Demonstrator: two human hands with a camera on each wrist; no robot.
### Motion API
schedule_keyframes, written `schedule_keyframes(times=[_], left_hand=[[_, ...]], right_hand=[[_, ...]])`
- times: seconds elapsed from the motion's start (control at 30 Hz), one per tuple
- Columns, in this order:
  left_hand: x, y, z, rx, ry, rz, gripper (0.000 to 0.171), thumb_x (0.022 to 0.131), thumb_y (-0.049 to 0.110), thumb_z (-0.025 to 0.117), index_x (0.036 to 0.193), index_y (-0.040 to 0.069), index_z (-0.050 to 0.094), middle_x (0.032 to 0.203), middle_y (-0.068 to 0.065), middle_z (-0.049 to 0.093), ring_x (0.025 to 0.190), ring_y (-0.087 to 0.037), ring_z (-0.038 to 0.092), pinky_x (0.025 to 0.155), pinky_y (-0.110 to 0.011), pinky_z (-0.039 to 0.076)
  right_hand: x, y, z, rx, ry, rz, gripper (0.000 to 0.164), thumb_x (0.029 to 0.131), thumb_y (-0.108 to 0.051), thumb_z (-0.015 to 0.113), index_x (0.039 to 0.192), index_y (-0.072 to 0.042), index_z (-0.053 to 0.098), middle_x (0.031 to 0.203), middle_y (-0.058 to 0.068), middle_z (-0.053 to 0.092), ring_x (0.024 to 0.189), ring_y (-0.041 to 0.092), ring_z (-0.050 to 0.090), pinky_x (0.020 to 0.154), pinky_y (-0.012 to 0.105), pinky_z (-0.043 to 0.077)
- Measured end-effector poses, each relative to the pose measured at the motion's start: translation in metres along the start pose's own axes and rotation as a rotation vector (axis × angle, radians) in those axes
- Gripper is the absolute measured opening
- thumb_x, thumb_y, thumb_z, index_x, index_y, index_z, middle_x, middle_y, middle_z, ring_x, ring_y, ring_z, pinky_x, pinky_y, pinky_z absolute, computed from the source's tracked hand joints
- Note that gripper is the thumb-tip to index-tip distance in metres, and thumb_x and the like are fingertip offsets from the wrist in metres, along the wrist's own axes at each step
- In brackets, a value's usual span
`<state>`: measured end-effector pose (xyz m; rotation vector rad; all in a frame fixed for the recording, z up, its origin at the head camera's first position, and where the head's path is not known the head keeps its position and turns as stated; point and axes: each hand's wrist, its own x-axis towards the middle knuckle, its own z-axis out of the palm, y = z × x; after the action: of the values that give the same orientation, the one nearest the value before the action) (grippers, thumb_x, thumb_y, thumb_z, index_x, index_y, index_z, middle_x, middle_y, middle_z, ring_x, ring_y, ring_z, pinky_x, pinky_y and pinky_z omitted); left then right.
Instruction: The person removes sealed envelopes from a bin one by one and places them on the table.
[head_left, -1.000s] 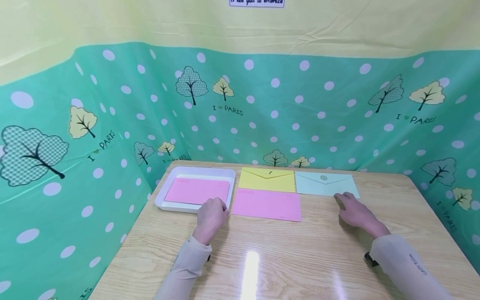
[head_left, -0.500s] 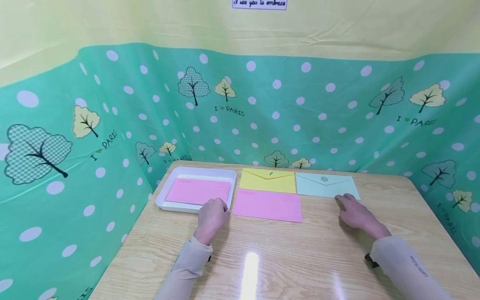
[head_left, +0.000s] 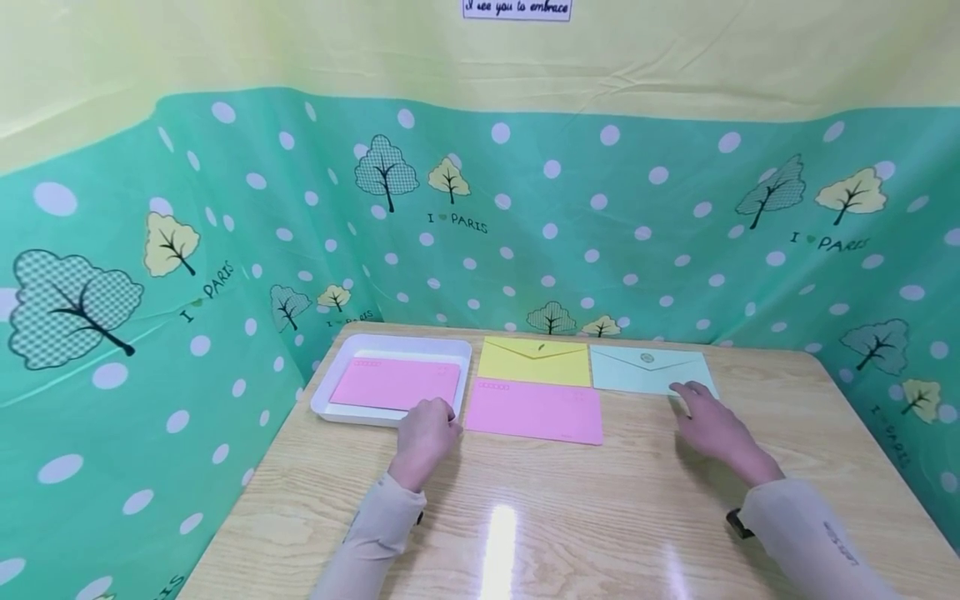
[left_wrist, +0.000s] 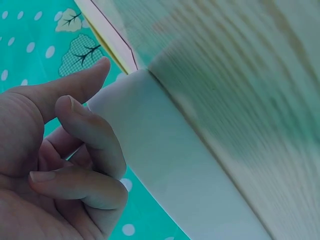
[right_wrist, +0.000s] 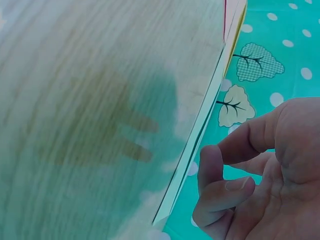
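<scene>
In the head view my left hand is at the front right corner of a white tray, which holds a pink envelope. The left wrist view shows that hand's fingers loosely bent with nothing between them, beside the tray's wall. My right hand is over the front right part of a mint-green envelope. From the right wrist its fingers appear bent and hold nothing, close to the envelope's edge; whether they touch it I cannot tell.
Between the hands lie a yellow envelope with its flap side up and, in front of it, a second pink envelope. All rest on a wooden table. A green dotted curtain stands behind and at both sides.
My right hand's fingertips have shifted slightly, a little farther over the mint-green envelope. The left hand, the tray and the envelopes look unmoved.
</scene>
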<state>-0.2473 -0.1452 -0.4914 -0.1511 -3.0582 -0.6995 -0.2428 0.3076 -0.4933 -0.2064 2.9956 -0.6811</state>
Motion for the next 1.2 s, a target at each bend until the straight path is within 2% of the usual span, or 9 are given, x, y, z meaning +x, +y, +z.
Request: schedule_keyframes(times=[0.13,0.47,0.63,0.87,1.2], left_hand=[[0.0,0.001,-0.001,0.002,0.003,-0.004,0.039,0.092,0.012,0.081,0.059,0.014,0.061,0.05,0.007,0.041,0.047,-0.008,0.036,0.045,-0.024,0.03],[0.0,0.005,-0.005,-0.004,0.002,-0.01,0.022,0.092,0.015,0.082,0.073,0.011,0.075,0.054,0.004,0.053,0.048,-0.01,0.043,0.047,-0.026,0.034],[-0.001,0.007,-0.008,0.001,0.026,-0.007,0.014,0.093,0.019,0.083,0.086,0.007,0.081,0.061,0.002,0.061,0.05,-0.011,0.048,0.048,-0.027,0.038],[-0.005,0.008,-0.019,-0.006,0.058,-0.002,0.017,0.097,0.021,0.078,0.088,0.007,0.082,0.055,0.003,0.055,0.048,-0.012,0.047,0.047,-0.028,0.037],[-0.008,0.007,-0.033,0.003,0.099,0.011,0.012,0.1,0.012,0.072,0.098,0.006,0.083,0.079,-0.003,0.072,0.056,-0.013,0.056,0.052,-0.03,0.046]], right_hand=[[-0.001,-0.001,0.004,0.005,0.017,-0.018,0.051,0.1,0.0,0.05,0.149,0.012,0.043,0.149,0.045,0.033,0.134,0.066,0.036,0.104,0.076,0.035],[-0.003,-0.012,0.009,0.009,0.04,-0.036,0.052,0.097,0.003,0.053,0.148,0.012,0.046,0.148,0.044,0.037,0.132,0.064,0.041,0.103,0.075,0.037],[-0.004,-0.017,0.008,0.016,0.044,-0.047,0.053,0.096,0.004,0.053,0.147,0.012,0.046,0.148,0.043,0.038,0.133,0.063,0.042,0.103,0.074,0.038],[-0.001,-0.023,0.012,0.024,0.058,-0.067,0.05,0.098,0.002,0.052,0.146,0.012,0.048,0.148,0.042,0.04,0.133,0.062,0.043,0.103,0.073,0.039],[0.005,-0.035,0.015,0.042,0.043,-0.055,0.05,0.103,-0.001,0.051,0.151,0.01,0.044,0.152,0.04,0.037,0.138,0.061,0.038,0.108,0.072,0.034]])
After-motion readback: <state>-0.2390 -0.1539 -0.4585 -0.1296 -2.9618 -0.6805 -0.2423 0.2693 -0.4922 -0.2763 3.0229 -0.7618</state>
